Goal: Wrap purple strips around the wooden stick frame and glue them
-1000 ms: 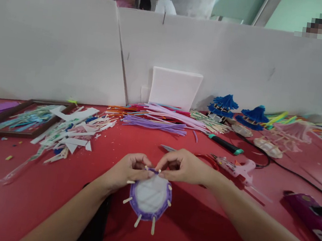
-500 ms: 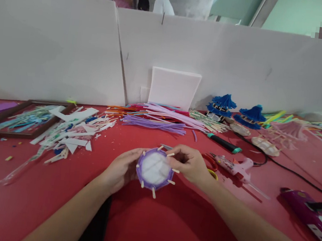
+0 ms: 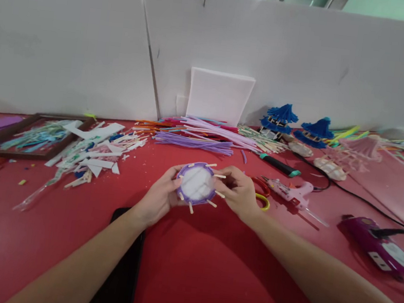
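Note:
Between my hands is a small round craft piece [image 3: 197, 184] with a white face, a purple pipe-cleaner rim and several short wooden sticks jutting outward. My left hand [image 3: 163, 191] is closed on its left edge, the thumb lying on the rim. On the opposite side, my right hand [image 3: 238, 191] pinches the rim near the sticks. The piece is held up over the red table, its white face turned toward me. Just right of my right hand lie scissors [image 3: 262, 202] with red and yellow handles, partly hidden by it.
Behind the piece lie bundled pipe cleaners [image 3: 193, 143]. Rightward are a pink glue gun [image 3: 294, 193], a green-black tool [image 3: 279, 165], a purple device [image 3: 378, 244] and blue pagoda-like models [image 3: 280, 119]. Scraps [image 3: 94, 158] and a framed tray [image 3: 41, 155] sit left; a black phone-like slab [image 3: 125, 265] lies under my left forearm.
The view has tipped downward, showing the table's near edge. The craft piece has turned a little in my hands, its sticks now at different positions around the rim. Both hands still hold it.

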Demonstrator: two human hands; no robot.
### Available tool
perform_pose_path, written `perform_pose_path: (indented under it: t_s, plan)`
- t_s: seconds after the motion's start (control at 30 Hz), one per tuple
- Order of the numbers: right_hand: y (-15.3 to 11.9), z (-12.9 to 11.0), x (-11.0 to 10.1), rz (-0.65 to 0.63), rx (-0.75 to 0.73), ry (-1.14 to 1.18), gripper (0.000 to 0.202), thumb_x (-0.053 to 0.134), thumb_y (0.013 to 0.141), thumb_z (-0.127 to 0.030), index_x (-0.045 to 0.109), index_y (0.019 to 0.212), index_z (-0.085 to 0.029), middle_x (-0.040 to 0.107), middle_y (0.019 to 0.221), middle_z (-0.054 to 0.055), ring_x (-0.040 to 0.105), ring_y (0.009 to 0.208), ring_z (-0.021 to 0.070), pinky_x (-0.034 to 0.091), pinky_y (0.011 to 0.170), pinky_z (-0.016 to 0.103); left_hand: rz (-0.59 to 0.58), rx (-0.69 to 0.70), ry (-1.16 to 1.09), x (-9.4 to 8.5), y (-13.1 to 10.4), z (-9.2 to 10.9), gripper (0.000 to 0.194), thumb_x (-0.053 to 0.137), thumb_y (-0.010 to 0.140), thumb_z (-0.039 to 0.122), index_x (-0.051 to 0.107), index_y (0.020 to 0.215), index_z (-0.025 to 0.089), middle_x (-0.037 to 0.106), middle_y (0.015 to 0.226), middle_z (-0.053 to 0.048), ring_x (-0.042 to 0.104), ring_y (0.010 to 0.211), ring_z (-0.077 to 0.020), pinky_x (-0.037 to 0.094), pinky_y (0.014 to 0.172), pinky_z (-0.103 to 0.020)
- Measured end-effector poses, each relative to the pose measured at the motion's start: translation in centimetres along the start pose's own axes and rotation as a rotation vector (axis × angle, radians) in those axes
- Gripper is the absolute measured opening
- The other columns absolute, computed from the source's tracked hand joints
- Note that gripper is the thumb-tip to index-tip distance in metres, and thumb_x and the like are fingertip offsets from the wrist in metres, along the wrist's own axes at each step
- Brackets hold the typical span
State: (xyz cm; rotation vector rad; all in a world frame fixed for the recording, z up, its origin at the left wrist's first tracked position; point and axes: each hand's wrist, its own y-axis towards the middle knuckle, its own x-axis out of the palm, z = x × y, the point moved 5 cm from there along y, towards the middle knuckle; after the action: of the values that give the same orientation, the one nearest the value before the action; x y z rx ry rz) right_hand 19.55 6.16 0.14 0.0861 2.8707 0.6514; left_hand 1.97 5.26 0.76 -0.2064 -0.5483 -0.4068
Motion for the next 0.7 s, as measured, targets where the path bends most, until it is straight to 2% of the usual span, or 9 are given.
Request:
perform_pose_path:
  t_s: [0.13, 0.23, 0.3, 0.37, 0.53, 0.7]
  plan:
    - [-0.4, -0.1, 0.5, -0.067, -0.02, -0.014, 0.014, 0.066, 0.074, -0.033, 0.065, 0.078, -0.019, 0.06, 0.059, -0.001, 0.047, 0.047, 0.0097, 0.038, 0.045, 0.023, 0.135, 0.145, 0.08, -0.9, 0.0, 1.0, 0.034, 0.063, 0.066, 0.031, 0.068, 0.095, 0.014, 0.069, 0.102, -0.011, 0.063, 0.083, -0.0233, 0.051, 0.062, -0.03]
    - [-0.6, -0.1, 0.9, -0.153, -0.027, -0.008, 0.016, 0.067, 0.073, -0.034, 0.067, 0.078, -0.019, 0.062, 0.063, 0.0, 0.047, 0.048, 0.0091, 0.037, 0.045, 0.023, 0.214, 0.021, 0.224, -1.4, 0.3, 0.6, 0.029, 0.06, 0.065, 0.026, 0.072, 0.087, 0.013, 0.073, 0.083, -0.008, 0.062, 0.067, -0.0179, 0.046, 0.054, -0.025]
    - [-0.5, 0.0, 0.9, -0.185, -0.026, -0.005, 0.017, 0.068, 0.073, -0.035, 0.068, 0.078, -0.019, 0.062, 0.064, 0.0, 0.046, 0.047, 0.0089, 0.037, 0.045, 0.023, 0.207, -0.033, 0.255, -1.4, 0.6, 0.5, 0.024, 0.061, 0.063, 0.021, 0.074, 0.082, 0.012, 0.073, 0.078, -0.007, 0.062, 0.065, -0.0158, 0.044, 0.052, -0.022]
    - [-0.4, 0.2, 0.8, -0.179, -0.016, -0.005, 0.018, 0.067, 0.073, -0.036, 0.067, 0.079, -0.019, 0.061, 0.062, 0.0, 0.046, 0.047, 0.0091, 0.037, 0.045, 0.023, 0.181, -0.045, 0.251, -1.3, 0.8, 0.6, 0.025, 0.063, 0.061, 0.018, 0.074, 0.083, 0.013, 0.073, 0.082, -0.006, 0.062, 0.068, -0.0153, 0.045, 0.055, -0.022]
    - [-0.3, 0.5, 0.3, -0.112, 0.001, -0.031, 0.022, 0.066, 0.075, -0.039, 0.064, 0.082, -0.019, 0.059, 0.06, -0.001, 0.048, 0.05, 0.0107, 0.038, 0.048, 0.024, 0.119, -0.066, 0.244, -1.3, 0.8, 1.1, 0.027, 0.064, 0.063, 0.018, 0.074, 0.088, 0.016, 0.073, 0.089, -0.006, 0.063, 0.074, -0.0148, 0.049, 0.063, -0.023]
    - [-0.4, 0.6, 0.5, -0.126, -0.016, -0.06, 0.021, 0.065, 0.075, -0.039, 0.066, 0.081, -0.019, 0.06, 0.061, 0.0, 0.047, 0.05, 0.0109, 0.038, 0.048, 0.024, 0.069, -0.116, 0.34, -1.8, 0.5, 1.1, 0.025, 0.072, 0.066, 0.02, 0.074, 0.09, 0.015, 0.073, 0.085, -0.006, 0.063, 0.071, -0.0135, 0.05, 0.068, -0.026]
